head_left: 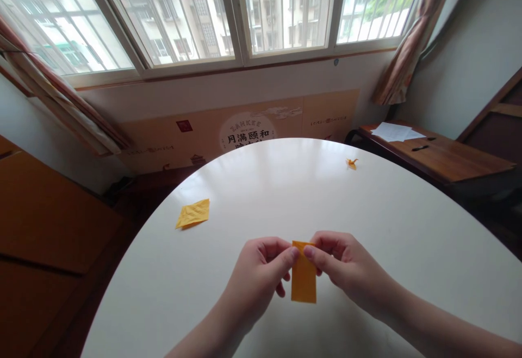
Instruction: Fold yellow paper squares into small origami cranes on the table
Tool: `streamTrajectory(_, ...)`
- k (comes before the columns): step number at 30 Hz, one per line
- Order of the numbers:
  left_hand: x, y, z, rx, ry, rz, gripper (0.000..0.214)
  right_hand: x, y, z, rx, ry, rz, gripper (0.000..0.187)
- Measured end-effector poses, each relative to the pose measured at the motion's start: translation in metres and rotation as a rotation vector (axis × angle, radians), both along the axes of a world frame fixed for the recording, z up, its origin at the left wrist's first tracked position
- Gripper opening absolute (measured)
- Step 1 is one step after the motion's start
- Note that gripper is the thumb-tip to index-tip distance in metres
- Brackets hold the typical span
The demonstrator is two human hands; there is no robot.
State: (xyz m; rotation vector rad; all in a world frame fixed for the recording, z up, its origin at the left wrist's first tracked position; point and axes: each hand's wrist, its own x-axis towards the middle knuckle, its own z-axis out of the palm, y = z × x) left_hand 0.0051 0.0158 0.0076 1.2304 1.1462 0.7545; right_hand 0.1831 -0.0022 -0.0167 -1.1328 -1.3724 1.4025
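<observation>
A folded piece of orange-yellow paper (304, 282), a narrow upright rectangle, is held above the near part of the white round table (253, 195). My left hand (267, 268) pinches its upper left edge, thumb in front and the fingers behind. At the upper right edge, my right hand (340, 257) pinches the same paper between thumb and fingers. Both thumbs lie close together near the top, and the fingertips behind the paper are partly hidden. The lower half of the paper hangs free.
Yellow crinkled paper (193, 214) lies at the table's left. A small orange folded-paper figure (352, 164) stands near the far right edge. Beyond, a brown wooden desk (457, 154) bears white sheets (393, 131). Barred windows and a printed cardboard panel (163, 140) are behind the table.
</observation>
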Motion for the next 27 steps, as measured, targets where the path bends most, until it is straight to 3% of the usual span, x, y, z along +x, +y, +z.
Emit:
streamTrajectory(15,-0.0008,-0.0003,-0.0026,0.054,0.026,-0.018,0.033,0.0010,-0.0011,0.0018,0.023,-0.031,-0.074,0.029)
streamTrajectory(27,-0.0033,-0.0005,-0.0006,0.089,0.049,-0.007,0.034,0.0008,-0.0002,0.0040,0.026,-0.060,-0.050,0.027)
